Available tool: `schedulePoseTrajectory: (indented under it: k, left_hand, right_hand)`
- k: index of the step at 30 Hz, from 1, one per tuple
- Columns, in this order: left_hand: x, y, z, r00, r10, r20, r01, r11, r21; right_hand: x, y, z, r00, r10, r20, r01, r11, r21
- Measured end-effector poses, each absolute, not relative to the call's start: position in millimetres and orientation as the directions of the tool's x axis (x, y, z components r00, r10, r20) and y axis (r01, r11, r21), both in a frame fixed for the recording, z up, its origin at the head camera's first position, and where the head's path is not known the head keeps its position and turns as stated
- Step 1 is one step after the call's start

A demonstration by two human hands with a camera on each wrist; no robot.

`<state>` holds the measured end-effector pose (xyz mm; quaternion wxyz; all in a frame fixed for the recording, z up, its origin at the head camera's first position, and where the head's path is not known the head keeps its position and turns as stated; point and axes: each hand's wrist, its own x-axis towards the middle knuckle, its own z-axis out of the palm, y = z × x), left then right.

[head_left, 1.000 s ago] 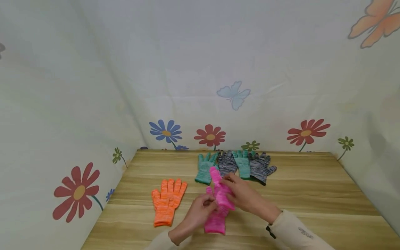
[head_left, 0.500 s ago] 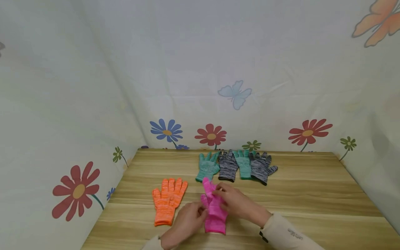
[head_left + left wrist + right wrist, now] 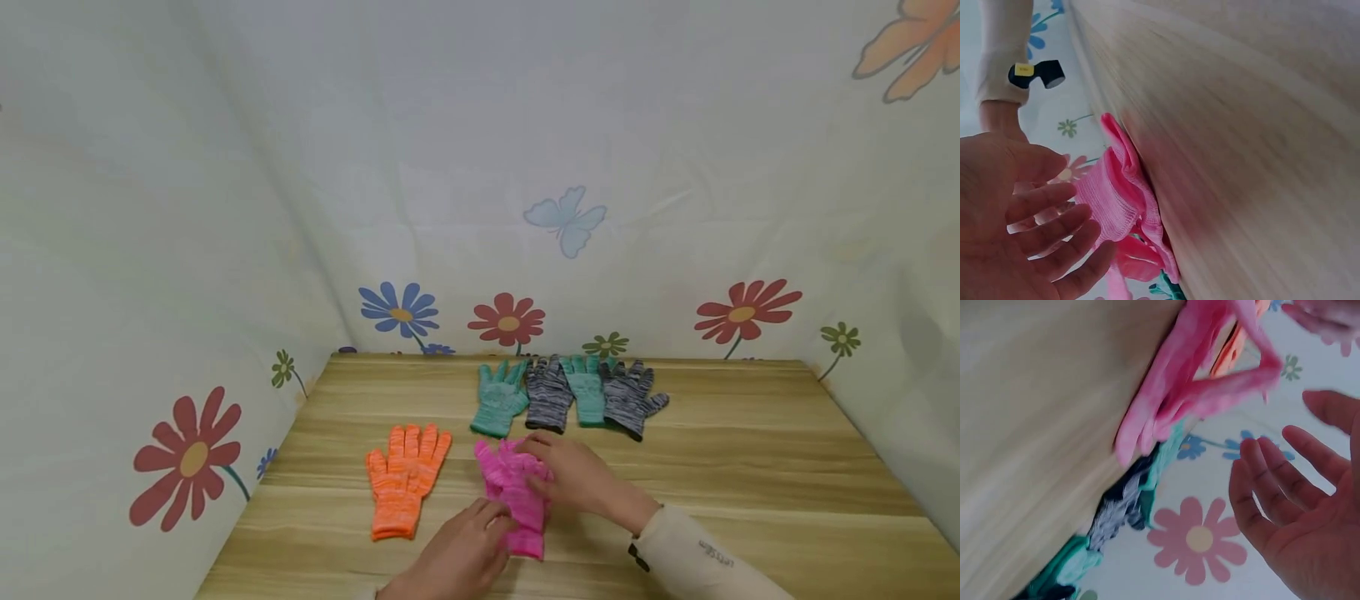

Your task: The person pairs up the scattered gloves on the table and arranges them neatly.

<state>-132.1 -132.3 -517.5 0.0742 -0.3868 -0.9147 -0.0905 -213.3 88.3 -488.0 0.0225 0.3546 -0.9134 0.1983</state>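
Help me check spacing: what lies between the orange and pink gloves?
Head view: bare tabletop between their finger ends; between their cuffs, the person's left hand.

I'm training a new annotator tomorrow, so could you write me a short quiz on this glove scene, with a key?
1. Count: how many green and grey gloves form the row at the back of the table?
2. True or false: in the head view, the orange glove lies to the left of the pink gloves, apart from them.
3. Short answer: in the head view, which hand is nearer the cuff end of the pink gloves?

Key:
1. Four: two green, two grey.
2. True.
3. The left hand.
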Motion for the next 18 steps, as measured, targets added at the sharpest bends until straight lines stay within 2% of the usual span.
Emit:
schedulePoseTrajectory:
  k: [4,6,12,18]
  left_hand:
    - [-133,-132,-520,-0.668,0.721,0.181,0.737,0.676,0.027]
    - [-134,-131,-521,-0.651,0.745,0.143,0.752,0.659,-0.01]
    - [-134,-130,-526,-0.648,0.761,-0.032,0.761,0.649,0.016]
    - [-135,-127,-527,-0.647,0.758,-0.077,0.757,0.651,0.05]
  right_hand:
    - [-230,95,-489,-0.764,-0.615,0.196,-0.639,0.679,-0.362]
    - [-238,97,-493,-0.766,-0.622,0.161,-0.633,0.687,-0.358]
    - [-252,98,-510,-0.775,-0.63,0.053,-0.609,0.72,-0.334]
    - [-258,97,-518,-0.741,-0.669,0.061,-0.66,0.708,-0.251]
